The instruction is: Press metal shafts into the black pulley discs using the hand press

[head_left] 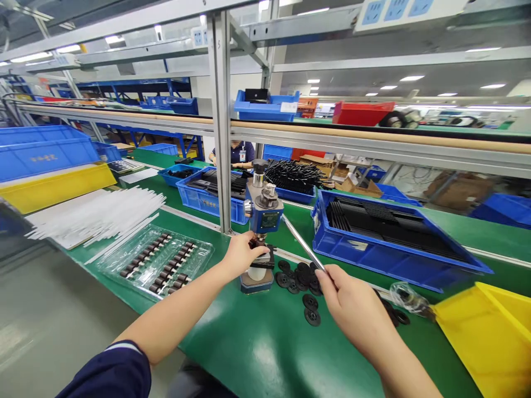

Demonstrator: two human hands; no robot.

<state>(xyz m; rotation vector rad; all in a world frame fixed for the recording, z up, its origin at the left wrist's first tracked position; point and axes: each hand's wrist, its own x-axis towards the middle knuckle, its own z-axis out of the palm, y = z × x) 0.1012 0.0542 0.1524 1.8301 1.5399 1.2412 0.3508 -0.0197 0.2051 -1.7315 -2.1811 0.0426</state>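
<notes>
A small blue hand press (266, 219) with a black knob on top stands on the green bench. My left hand (240, 254) is at its work spot under the ram, fingers closed on a small dark part that they mostly cover. My right hand (352, 301) is wrapped round the press's metal lever (305, 246), which slants down toward me. Several black plastic discs (312, 317) lie loose right of the press base. To the left, a clear plastic tray (203, 264) carries rows of dark brown rollers (168, 271) with white shafts.
White strips (112, 213) are heaped at the left, near stacked blue and yellow bins (62, 185). A blue crate (373, 254) of black strips is at the right, a yellow bin (489, 337) nearer. A metal post (222, 121) rises behind the press. Across the bench sits another person (244, 152).
</notes>
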